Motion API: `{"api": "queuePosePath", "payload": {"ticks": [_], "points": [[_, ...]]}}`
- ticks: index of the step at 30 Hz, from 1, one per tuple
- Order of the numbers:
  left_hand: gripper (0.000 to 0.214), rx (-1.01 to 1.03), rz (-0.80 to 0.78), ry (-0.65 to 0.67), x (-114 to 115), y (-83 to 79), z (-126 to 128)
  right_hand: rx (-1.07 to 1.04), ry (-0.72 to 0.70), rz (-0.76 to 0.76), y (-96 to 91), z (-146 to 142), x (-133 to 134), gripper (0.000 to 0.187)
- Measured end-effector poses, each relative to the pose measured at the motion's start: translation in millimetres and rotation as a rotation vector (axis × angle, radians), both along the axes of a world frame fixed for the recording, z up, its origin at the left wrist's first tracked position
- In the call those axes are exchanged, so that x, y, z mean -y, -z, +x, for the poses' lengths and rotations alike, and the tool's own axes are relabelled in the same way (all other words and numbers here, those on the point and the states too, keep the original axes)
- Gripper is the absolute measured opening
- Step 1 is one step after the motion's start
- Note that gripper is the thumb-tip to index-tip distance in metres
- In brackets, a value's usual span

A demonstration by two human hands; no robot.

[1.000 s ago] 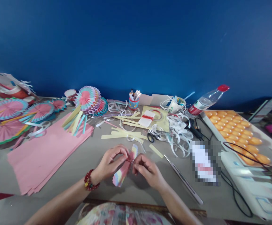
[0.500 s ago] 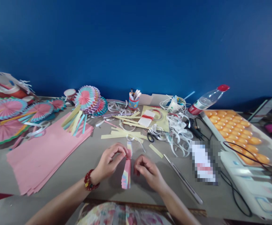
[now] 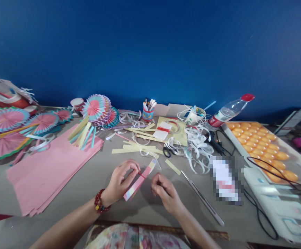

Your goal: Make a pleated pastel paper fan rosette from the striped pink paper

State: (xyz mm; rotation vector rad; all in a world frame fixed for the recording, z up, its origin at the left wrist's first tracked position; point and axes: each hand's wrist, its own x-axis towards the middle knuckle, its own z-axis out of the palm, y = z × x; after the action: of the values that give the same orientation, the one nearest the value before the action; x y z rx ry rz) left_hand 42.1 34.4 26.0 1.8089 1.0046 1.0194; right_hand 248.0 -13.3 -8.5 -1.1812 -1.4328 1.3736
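Note:
A narrow pleated paper strip (image 3: 148,169), pink with pale yellow and lilac ends, is tilted between my hands, its upper end to the right. Thin red string (image 3: 141,176) runs around its middle. My left hand (image 3: 123,180), wearing a red bead bracelet, pinches at the tied middle from the left; whether its fingertips grip paper or just string is hard to see. Apart from the strip, to its right, my right hand (image 3: 165,192) is closed with thumb against curled fingers. Whatever those fingers hold, if anything, is hidden.
Pink paper sheets (image 3: 49,169) lie left, near pleated paper fans (image 3: 94,109). A craft knife (image 3: 203,199) is right of my right hand. Behind are yellow paper strips (image 3: 137,148), scissors (image 3: 168,151), white paper curls (image 3: 198,148), a pen cup (image 3: 148,114) and a bottle (image 3: 228,112).
The pleated strip has turned from nearly upright to a slant, its top going right and its lower end left. My right hand has shifted slightly right; my left has barely moved.

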Motion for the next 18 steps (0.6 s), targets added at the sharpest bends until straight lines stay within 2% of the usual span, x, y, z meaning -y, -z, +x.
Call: {"api": "queuePosePath", "payload": {"ticks": [6, 8, 11, 13, 18], "points": [[0.014, 0.023, -0.053, 0.01, 1.3, -0.9, -1.5, -0.079, 0.075, 0.025, 6.1, -2.1, 2.0, 0.018], [0.013, 0.02, -0.072, 0.028, -0.1, -0.1, -3.0, -0.071, 0.126, 0.061, 2.1, -2.4, 0.6, 0.018], [0.012, 0.027, -0.09, 0.041, -3.2, 4.2, -4.8, -0.038, 0.169, 0.191, -6.9, -3.7, -2.0, 0.022], [0.014, 0.062, -0.106, 0.041, -5.1, 8.5, -4.8, -0.092, 0.166, 0.226, -11.7, -6.4, -3.1, 0.024], [0.017, 0.177, -0.226, 0.05, -5.6, 16.0, -1.9, -0.404, 0.04, 0.016, -16.1, -18.6, -3.2, 0.017]]}}
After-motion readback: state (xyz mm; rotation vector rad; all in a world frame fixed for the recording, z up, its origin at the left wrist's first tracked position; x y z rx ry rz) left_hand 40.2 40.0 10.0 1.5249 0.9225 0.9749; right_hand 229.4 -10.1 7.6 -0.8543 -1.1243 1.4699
